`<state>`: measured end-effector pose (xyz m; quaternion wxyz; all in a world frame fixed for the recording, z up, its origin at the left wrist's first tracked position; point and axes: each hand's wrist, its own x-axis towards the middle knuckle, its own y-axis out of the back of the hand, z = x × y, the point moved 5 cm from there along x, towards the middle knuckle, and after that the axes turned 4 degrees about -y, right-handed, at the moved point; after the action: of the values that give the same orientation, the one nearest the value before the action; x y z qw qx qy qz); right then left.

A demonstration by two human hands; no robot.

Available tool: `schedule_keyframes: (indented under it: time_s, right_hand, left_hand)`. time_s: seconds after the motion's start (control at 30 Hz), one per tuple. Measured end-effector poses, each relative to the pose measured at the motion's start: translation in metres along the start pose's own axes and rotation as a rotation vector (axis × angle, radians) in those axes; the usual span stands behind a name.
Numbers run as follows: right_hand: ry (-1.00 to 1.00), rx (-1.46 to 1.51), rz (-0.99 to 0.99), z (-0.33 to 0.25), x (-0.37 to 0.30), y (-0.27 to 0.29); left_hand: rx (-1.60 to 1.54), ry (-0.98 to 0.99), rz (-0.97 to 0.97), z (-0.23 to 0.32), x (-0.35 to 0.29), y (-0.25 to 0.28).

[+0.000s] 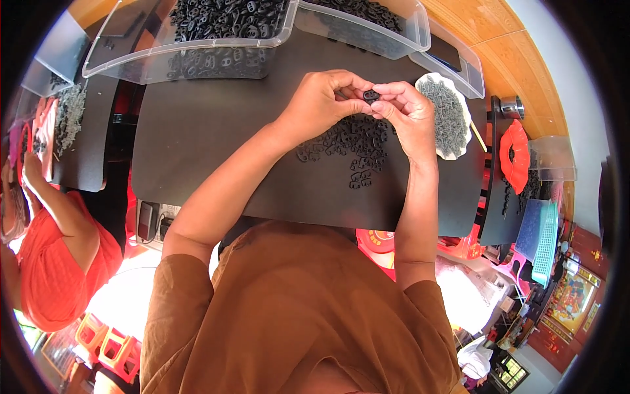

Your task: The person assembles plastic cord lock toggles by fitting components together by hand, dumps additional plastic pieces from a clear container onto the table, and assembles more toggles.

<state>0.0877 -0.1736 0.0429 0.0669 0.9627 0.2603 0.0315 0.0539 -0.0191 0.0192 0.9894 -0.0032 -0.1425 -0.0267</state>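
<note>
Between the fingertips of both hands I hold a small black plastic part (pixel 371 96) with holes in it, above the dark table. My left hand (pixel 331 95) pinches it from the left, thumb and forefinger closed. From the right, my right hand (pixel 408 108) closes thumb and fingers on the same part. Beneath my hands lies a loose pile of small black parts (pixel 354 141), some spread toward me. Just right of my right hand stands a white scalloped dish (pixel 467 134) heaped with small grey pieces (pixel 443 111).
Clear plastic bins (pixel 197 51) of black parts line the table's (pixel 197 138) far edge. A stick (pixel 478 136) lies by the dish. At right are a red bowl (pixel 514 156) and a metal cup (pixel 512 107). Another person in red (pixel 59 262) sits at a left-hand table.
</note>
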Motion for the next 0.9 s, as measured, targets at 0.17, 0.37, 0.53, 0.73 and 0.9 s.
schedule_keyframes:
  time_s: [0.17, 0.37, 0.53, 0.73, 0.9]
  right_hand:
    - [0.09, -0.051, 0.012, -0.002, 0.001, -0.002]
    - [0.256, -0.137, 0.007, -0.008, -0.001, -0.004]
    - [0.3, -0.175, 0.019, -0.015, -0.003, -0.007]
    - [0.421, -0.265, 0.033, -0.022, -0.004, -0.009]
    - [0.338, -0.126, 0.034, -0.014, -0.002, -0.009]
  left_hand:
    - [0.016, -0.02, -0.001, 0.0, 0.0, 0.001]
    - [0.065, -0.017, -0.033, 0.008, -0.001, 0.001]
    - [0.056, -0.035, -0.031, 0.012, -0.002, 0.002]
    - [0.004, -0.034, -0.037, 0.018, -0.002, 0.0]
    - [0.022, -0.034, -0.034, 0.02, -0.001, 0.003]
